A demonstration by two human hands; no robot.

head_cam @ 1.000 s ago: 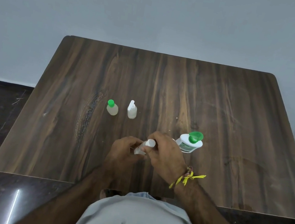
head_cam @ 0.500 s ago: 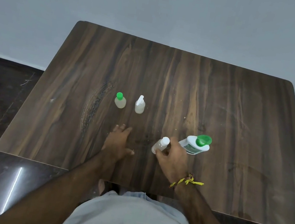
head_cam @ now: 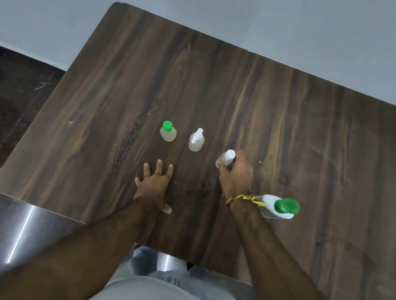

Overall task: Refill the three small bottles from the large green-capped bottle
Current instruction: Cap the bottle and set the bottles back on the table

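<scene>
The right hand (head_cam: 236,175) grips the white-capped small bottle (head_cam: 225,158) upright beside its two mates on the surface (head_cam: 324,145), left hand (head_cam: 154,186) flat and open; releasing it probably comes next.

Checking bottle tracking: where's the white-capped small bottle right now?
In the head view the white-capped small bottle is mid-table, gripped by the right hand, just right of the spray-top bottle.

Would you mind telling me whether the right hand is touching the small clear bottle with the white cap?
Touching. The head view shows the right hand with its fingers curled round the small clear white-capped bottle, with no gap between them.
</scene>
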